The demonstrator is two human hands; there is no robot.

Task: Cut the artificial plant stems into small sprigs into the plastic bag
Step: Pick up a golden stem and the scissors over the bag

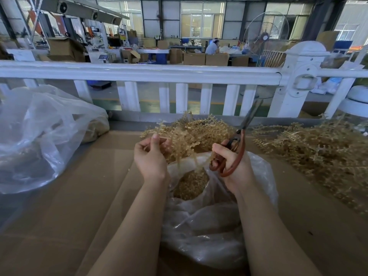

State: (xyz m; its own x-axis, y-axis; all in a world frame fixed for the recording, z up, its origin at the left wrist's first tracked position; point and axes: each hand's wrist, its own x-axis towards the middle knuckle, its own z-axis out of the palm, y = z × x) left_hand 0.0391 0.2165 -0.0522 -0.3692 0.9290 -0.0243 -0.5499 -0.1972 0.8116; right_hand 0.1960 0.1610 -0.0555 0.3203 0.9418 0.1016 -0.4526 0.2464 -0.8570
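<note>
Factory hall behind a white railing (pixel 139 71); work surface is flat brown cardboard (pixel 59 216).

Progress, judged: partly done. The open plastic bag (pixel 209 226) at 6 o'clock, between the forearms, already holds a mound of cut sprigs (pixel 191 186). A large pile of uncut stems (pixel 318 148) lies at 3 o'clock, well apart from the bag, so much remains. A second clear bag (pixel 35 136) at 9 o'clock appears to hold similar tan material; contents unclear.

In hand: a bunch of artificial plant stems (pixel 191 134) at 12 o'clock, its ends hanging over the bag mouth. Left hand (pixel 151 154) pinches one stem between thumb and curled fingertips. Right hand (pixel 229 158) has fingers curled through the red handles of the scissors (pixel 239 144); blades point up toward 1 o'clock, off the stems and seemingly closed, blurred.

Obstacles: tangled branches may snag; slack bag rim near the hanging ends. A floor fan (pixel 265 34) stands beyond the railing.
</note>
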